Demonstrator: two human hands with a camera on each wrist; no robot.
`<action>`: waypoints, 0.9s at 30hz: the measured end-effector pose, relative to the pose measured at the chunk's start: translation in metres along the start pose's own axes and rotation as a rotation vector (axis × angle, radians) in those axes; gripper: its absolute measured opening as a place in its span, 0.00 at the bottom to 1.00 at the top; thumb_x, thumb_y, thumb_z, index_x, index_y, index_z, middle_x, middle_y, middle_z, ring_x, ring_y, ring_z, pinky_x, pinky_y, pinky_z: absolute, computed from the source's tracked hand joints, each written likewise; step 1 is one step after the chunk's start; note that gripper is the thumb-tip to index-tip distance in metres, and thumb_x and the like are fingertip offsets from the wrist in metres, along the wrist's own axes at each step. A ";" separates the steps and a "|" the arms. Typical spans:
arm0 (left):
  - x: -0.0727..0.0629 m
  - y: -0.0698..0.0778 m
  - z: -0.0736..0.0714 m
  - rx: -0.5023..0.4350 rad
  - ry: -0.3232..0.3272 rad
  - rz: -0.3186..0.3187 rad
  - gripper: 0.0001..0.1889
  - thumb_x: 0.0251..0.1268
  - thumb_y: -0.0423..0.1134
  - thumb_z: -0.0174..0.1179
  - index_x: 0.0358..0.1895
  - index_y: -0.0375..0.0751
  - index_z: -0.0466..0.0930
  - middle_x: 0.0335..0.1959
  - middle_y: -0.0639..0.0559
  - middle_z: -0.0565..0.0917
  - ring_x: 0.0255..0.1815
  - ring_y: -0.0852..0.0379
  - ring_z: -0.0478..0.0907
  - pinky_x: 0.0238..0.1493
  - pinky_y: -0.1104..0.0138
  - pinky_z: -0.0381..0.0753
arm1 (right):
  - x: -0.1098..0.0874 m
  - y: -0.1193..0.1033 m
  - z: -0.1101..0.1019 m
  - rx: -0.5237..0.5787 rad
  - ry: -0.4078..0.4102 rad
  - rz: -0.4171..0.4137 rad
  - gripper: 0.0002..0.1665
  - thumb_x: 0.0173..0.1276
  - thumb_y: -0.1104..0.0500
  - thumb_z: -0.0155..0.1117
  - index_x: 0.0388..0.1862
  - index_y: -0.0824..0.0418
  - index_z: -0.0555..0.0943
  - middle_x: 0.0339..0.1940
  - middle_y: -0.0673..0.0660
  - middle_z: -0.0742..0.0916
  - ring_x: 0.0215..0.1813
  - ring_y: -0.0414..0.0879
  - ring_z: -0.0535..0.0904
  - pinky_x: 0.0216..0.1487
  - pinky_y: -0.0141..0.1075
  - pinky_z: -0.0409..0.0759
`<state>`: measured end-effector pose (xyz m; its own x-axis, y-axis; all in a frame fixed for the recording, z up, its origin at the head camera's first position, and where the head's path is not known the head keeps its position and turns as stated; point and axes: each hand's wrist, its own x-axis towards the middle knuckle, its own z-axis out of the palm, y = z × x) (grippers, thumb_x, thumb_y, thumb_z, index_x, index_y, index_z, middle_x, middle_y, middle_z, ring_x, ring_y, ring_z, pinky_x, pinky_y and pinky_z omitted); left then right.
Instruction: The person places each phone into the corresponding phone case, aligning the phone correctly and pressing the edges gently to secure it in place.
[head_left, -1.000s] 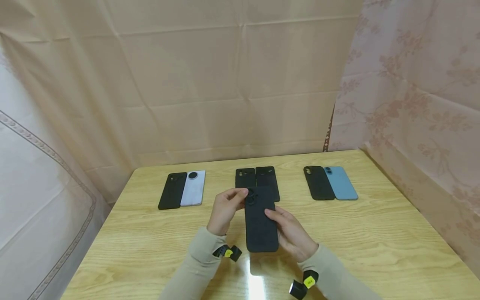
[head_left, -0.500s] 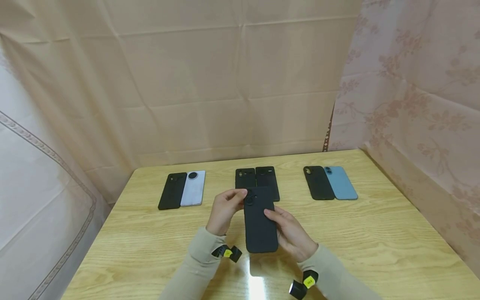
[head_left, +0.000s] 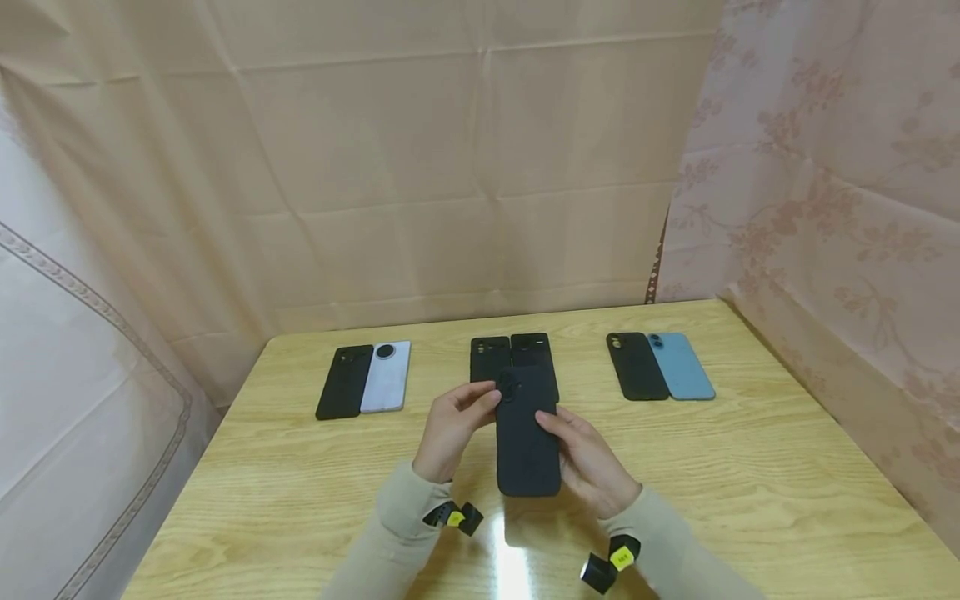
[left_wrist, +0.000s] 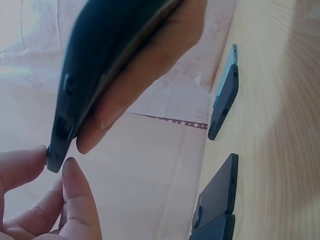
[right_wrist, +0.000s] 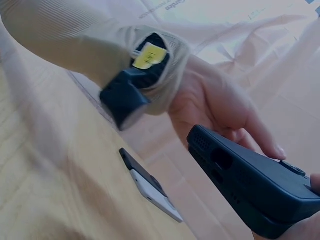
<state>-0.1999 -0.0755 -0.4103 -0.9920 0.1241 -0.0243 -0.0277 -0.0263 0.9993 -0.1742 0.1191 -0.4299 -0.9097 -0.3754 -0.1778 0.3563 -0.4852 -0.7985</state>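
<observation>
Through the head camera I see a person's two hands holding a black phone case (head_left: pixel 528 446), back side up and camera end pointing away, raised above the near middle of a light wood-grain table (head_left: pixel 262 483). The left hand (head_left: pixel 452 427) pinches its upper left corner, thumb beside the round camera ring (head_left: pixel 507 386). The right hand (head_left: pixel 592 467) grips the right edge, thumb flat across the back and fingers behind, as my left wrist view confirms. My right wrist view shows the case's bottom edge, with a port opening and small holes. Farther back, three pairs lie on the table: at left, a dark case (head_left: pixel 345 382) beside a pale phone (head_left: pixel 386 379); in the middle, a second dark case (head_left: pixel 491 357) beside a black phone (head_left: pixel 534 354), both partly hidden by the held case; at right, a third dark case (head_left: pixel 638 367) touching a blue phone (head_left: pixel 684 367). Beige cloth (head_left: pixel 375 167) hangs behind the table, with flower-patterned cloth (head_left: pixel 840 167) at right. Both sleeves are beige, each with a small camera strapped at the wrist.
</observation>
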 end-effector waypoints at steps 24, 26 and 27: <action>-0.035 -0.017 0.003 0.099 -0.232 -0.079 0.17 0.64 0.42 0.66 0.47 0.31 0.82 0.37 0.49 0.87 0.36 0.59 0.84 0.44 0.63 0.87 | -0.002 -0.022 -0.008 0.056 0.110 -0.026 0.30 0.79 0.57 0.49 0.76 0.59 0.58 0.57 0.46 0.82 0.60 0.36 0.78 0.62 0.33 0.78; -0.037 -0.018 0.004 0.091 -0.249 -0.090 0.16 0.64 0.41 0.66 0.46 0.30 0.82 0.37 0.44 0.88 0.35 0.59 0.84 0.43 0.63 0.87 | -0.002 -0.022 -0.008 0.069 0.120 -0.028 0.29 0.79 0.58 0.49 0.75 0.59 0.58 0.56 0.46 0.83 0.60 0.36 0.78 0.62 0.33 0.78; -0.038 -0.019 0.004 0.085 -0.255 -0.093 0.16 0.64 0.40 0.66 0.46 0.29 0.82 0.37 0.42 0.88 0.34 0.60 0.84 0.43 0.63 0.87 | -0.002 -0.023 -0.008 0.072 0.124 -0.031 0.29 0.79 0.58 0.49 0.75 0.59 0.58 0.55 0.46 0.83 0.60 0.36 0.79 0.62 0.33 0.78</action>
<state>-0.1614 -0.0755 -0.4282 -0.9222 0.3682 -0.1185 -0.0963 0.0784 0.9923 -0.1826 0.1371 -0.4162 -0.9382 -0.2612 -0.2270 0.3381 -0.5524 -0.7619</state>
